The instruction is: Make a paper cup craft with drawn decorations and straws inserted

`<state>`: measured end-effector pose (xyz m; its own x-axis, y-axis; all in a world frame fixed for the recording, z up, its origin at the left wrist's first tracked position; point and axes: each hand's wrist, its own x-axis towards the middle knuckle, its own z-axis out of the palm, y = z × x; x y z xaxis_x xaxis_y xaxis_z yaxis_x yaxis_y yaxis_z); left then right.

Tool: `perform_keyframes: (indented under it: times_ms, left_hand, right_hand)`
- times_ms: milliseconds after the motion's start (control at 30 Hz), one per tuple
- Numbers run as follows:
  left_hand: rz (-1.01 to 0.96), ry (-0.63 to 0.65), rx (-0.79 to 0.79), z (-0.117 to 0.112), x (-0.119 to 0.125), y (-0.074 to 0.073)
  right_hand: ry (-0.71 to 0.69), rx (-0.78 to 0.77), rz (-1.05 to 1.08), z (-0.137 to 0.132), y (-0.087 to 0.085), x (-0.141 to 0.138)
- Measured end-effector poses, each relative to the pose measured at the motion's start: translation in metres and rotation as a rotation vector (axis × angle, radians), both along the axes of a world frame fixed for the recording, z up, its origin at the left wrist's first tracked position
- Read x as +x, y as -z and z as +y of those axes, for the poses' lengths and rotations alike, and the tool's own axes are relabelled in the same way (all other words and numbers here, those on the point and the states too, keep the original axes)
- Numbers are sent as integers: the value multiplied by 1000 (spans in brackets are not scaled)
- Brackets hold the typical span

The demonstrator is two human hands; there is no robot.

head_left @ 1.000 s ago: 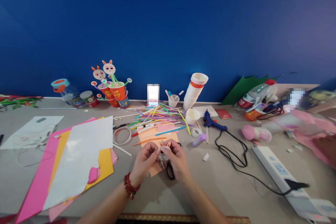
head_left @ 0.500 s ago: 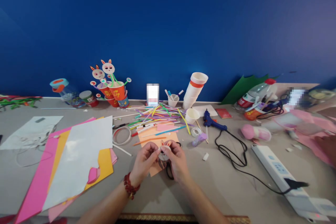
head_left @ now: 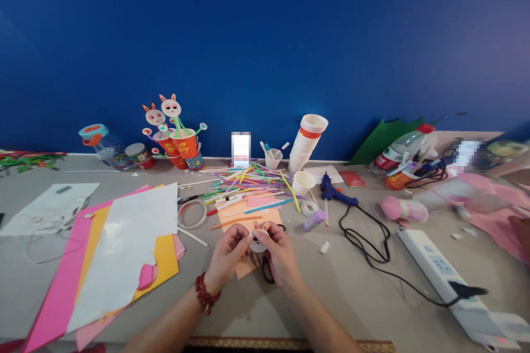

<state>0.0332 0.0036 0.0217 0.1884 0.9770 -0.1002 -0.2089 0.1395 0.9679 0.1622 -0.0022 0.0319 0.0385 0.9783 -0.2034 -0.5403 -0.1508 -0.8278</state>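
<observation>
Both hands meet over the middle of the table around a small white paper rabbit face point(head_left: 260, 242) with pink-orange ears and a dark eye. My right hand point(head_left: 280, 251) grips its right side, thumb across the front. My left hand point(head_left: 230, 252), with red beads at the wrist, is closed in a pinch at the face's left edge; any smaller piece in those fingertips is hidden. Beneath them lie orange paper point(head_left: 244, 272) and black-handled scissors point(head_left: 268, 272), partly covered by the right hand.
Ahead lies a heap of coloured sticks point(head_left: 244, 181), with stacked paper cups point(head_left: 305, 143) behind. A blue glue gun point(head_left: 334, 190) and power strip point(head_left: 439, 270) lie right, coloured sheets point(head_left: 124, 248) left. Rabbit figures stand in red cups point(head_left: 183, 144). Another person's hand point(head_left: 519, 234) shows far right.
My hands and the rabbit face have stayed almost exactly in place. At the far right, the other person's hand and the pink material by it have shifted slightly.
</observation>
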Motion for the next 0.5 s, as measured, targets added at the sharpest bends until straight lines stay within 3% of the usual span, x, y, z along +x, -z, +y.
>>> perform_keyframes:
  times_ms: [367,500]
  left_hand:
    - [-84,-68,-62,1,-1,3]
    - [-112,-72,-74,1,-1,5]
  right_hand:
    - [-27,16,-100,-7,11,13]
    - [-50,53,-177,-5,7,21]
